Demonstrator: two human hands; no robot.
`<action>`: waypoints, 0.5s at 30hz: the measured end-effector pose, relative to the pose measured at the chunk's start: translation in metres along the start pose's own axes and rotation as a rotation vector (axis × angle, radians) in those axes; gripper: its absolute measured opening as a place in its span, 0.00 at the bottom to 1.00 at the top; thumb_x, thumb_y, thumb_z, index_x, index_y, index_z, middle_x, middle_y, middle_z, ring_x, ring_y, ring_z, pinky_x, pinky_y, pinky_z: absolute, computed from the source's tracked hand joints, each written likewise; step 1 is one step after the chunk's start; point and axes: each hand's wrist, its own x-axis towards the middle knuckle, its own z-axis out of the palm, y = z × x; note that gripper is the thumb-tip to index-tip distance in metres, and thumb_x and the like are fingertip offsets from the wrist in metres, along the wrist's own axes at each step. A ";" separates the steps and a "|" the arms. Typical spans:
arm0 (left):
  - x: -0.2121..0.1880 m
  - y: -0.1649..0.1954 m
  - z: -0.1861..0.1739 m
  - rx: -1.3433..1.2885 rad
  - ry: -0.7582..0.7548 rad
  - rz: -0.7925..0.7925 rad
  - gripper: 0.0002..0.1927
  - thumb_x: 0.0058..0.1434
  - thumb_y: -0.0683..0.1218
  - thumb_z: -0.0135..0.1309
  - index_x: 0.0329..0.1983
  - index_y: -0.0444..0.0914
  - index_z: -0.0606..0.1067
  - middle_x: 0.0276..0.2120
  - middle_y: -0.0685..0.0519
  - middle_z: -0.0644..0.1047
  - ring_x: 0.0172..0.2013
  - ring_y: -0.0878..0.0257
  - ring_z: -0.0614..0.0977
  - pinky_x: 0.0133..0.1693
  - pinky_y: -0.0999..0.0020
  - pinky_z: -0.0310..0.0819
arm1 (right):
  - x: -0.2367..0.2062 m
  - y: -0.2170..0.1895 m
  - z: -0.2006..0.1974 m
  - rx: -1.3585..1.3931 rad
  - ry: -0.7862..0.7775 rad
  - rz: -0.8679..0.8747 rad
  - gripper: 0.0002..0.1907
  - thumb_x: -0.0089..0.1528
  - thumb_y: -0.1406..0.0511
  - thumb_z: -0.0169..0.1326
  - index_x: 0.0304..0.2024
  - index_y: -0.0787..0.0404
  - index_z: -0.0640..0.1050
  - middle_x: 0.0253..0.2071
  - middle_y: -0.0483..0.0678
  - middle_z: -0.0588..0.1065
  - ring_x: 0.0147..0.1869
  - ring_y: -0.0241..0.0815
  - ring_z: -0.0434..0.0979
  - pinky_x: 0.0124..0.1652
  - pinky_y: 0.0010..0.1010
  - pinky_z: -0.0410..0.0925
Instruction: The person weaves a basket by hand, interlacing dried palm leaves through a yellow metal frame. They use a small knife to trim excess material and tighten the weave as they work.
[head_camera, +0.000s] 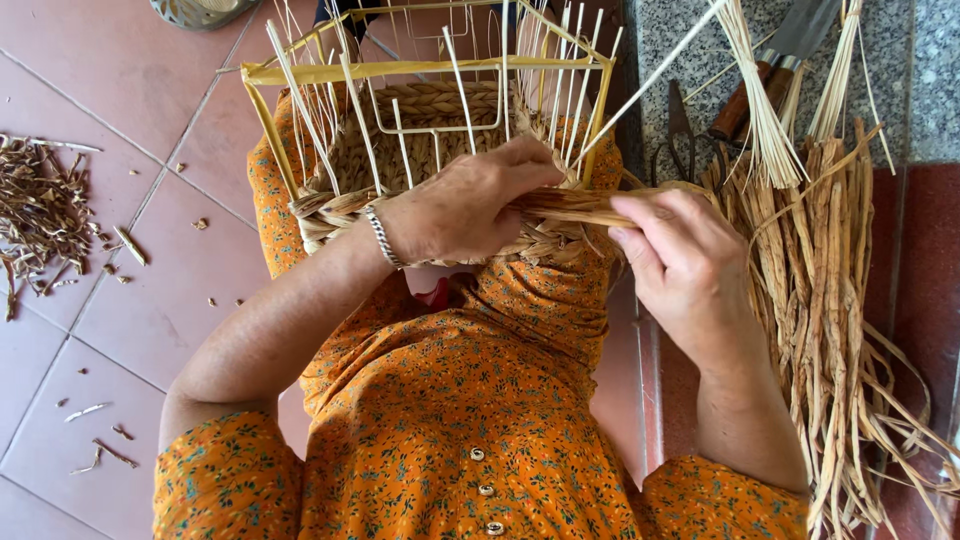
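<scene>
A half-woven basket (430, 110) rests on my lap, a yellow wire frame with pale upright stakes and braided straw woven around its lower part. My left hand (465, 205), a metal bracelet on its wrist, presses against the braided rim at the near side, fingers pinching the dried straw strand (580, 205). My right hand (685, 265) grips the same twisted strand just right of the basket, thumb on top. I wear an orange flowered dress.
A thick bundle of dried straw (825, 300) lies on the floor to my right. Scissors (680, 135) and wooden-handled knives (765, 75) lie on the speckled stone behind it. Straw trimmings (40, 215) litter the pink tiles at left.
</scene>
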 end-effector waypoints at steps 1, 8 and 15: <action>0.000 0.003 -0.002 0.004 -0.052 -0.050 0.29 0.50 0.36 0.57 0.58 0.31 0.72 0.49 0.42 0.76 0.42 0.52 0.83 0.46 0.62 0.81 | 0.004 -0.005 -0.001 -0.091 0.083 -0.071 0.10 0.71 0.68 0.62 0.53 0.64 0.80 0.45 0.51 0.76 0.44 0.42 0.77 0.38 0.27 0.75; 0.004 0.018 0.003 0.142 -0.079 -0.162 0.25 0.56 0.40 0.58 0.58 0.36 0.73 0.40 0.47 0.79 0.37 0.50 0.84 0.41 0.55 0.81 | 0.057 -0.030 -0.018 -0.536 0.284 -0.469 0.08 0.65 0.63 0.63 0.44 0.60 0.83 0.42 0.43 0.79 0.36 0.38 0.69 0.35 0.25 0.69; 0.009 0.005 0.010 0.142 -0.078 -0.209 0.06 0.59 0.40 0.53 0.39 0.35 0.79 0.31 0.51 0.80 0.31 0.57 0.84 0.37 0.60 0.82 | 0.076 -0.020 -0.034 -0.450 -0.068 -0.312 0.11 0.70 0.60 0.64 0.36 0.59 0.83 0.24 0.43 0.77 0.28 0.34 0.68 0.25 0.24 0.61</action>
